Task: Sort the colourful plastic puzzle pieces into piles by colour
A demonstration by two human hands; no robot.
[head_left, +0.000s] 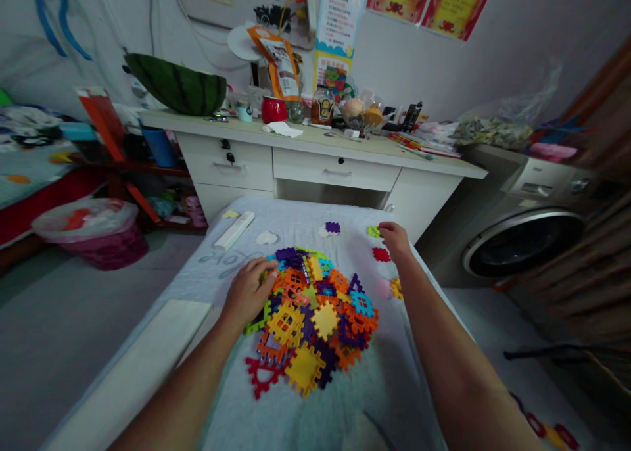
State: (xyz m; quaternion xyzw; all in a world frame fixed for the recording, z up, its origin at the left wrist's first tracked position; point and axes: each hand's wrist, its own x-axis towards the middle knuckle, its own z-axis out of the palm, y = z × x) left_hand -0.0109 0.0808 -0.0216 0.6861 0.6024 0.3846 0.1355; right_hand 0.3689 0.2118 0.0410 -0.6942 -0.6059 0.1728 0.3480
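Note:
A heap of interlocking plastic tiles [315,313] in orange, yellow, purple, blue and red lies on a table covered with a light cloth [305,405]. My left hand [249,292] rests on the heap's left edge, fingers curled over the tiles. My right hand [394,238] reaches to the far right of the table, fingers bent down beside a loose green tile [373,231] and a red tile [380,254]. A purple tile [333,227] and white tiles [267,238] lie apart at the far end. What the right fingers grip is hidden.
A white bar-shaped object [234,231] lies at the table's far left. Behind stands a white desk [335,168] crowded with cups, jars and half a watermelon [175,83]. A washing machine [532,234] is at right, a pink bin [93,231] at left.

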